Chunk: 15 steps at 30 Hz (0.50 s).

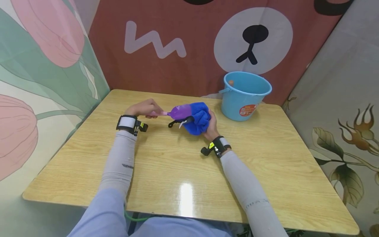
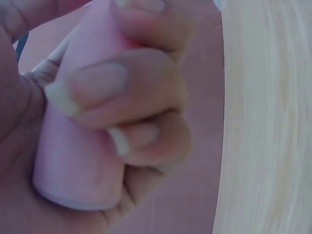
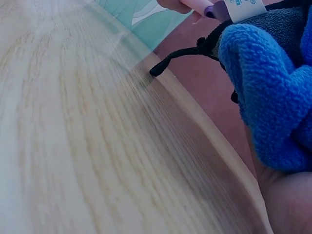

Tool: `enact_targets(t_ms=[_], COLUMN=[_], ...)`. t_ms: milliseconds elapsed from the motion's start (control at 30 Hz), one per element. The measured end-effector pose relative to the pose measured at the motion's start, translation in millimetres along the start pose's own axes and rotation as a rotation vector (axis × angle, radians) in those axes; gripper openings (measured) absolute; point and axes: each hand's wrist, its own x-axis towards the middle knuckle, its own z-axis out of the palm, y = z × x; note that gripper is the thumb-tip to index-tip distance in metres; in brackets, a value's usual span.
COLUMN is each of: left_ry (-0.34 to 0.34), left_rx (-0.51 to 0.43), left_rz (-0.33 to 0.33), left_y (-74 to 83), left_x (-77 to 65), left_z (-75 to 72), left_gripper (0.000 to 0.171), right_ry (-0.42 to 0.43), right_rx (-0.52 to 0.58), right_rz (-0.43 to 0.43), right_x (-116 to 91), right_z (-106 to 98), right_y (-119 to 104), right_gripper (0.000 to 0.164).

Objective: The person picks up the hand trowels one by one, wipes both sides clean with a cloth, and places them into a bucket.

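My left hand [image 1: 145, 108] grips the pink handle [image 2: 80, 151] of a utensil with a broad purple head [image 1: 181, 112]; its fingers curl round the handle in the left wrist view. A fluffy blue cloth [image 1: 199, 120] wraps the far end of the purple head, so its full shape is hidden. From the right, my right hand [image 1: 211, 126] holds the bunched cloth. A black strap [image 3: 180, 57] hangs from the cloth, with a white tag [image 3: 246, 9] beside it. Utensil and cloth are held over the middle of the table.
A light blue bucket [image 1: 237, 102] with an orange label stands at the back right of the wooden table [image 1: 165, 171], its handle folded to the left. A small brownish thing [image 1: 231, 83] shows inside its rim. Printed curtains hang behind and on both sides.
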Motion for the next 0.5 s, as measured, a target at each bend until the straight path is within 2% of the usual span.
enact_targets(t_ms=[233, 500], left_ry=[0.046, 0.072], left_rx=[-0.073, -0.114], left_rz=[0.051, 0.118], left_y=[15.4, 21.0], left_x=[6.0, 17.7], left_z=[9.0, 23.7], left_gripper=[0.029, 0.029], right_ry=[0.0, -0.032], right_rx=[-0.02, -0.091], right_rz=[0.034, 0.031], right_x=[-2, -3], right_z=[1, 3], right_y=[-1, 0], right_gripper=[0.046, 0.041])
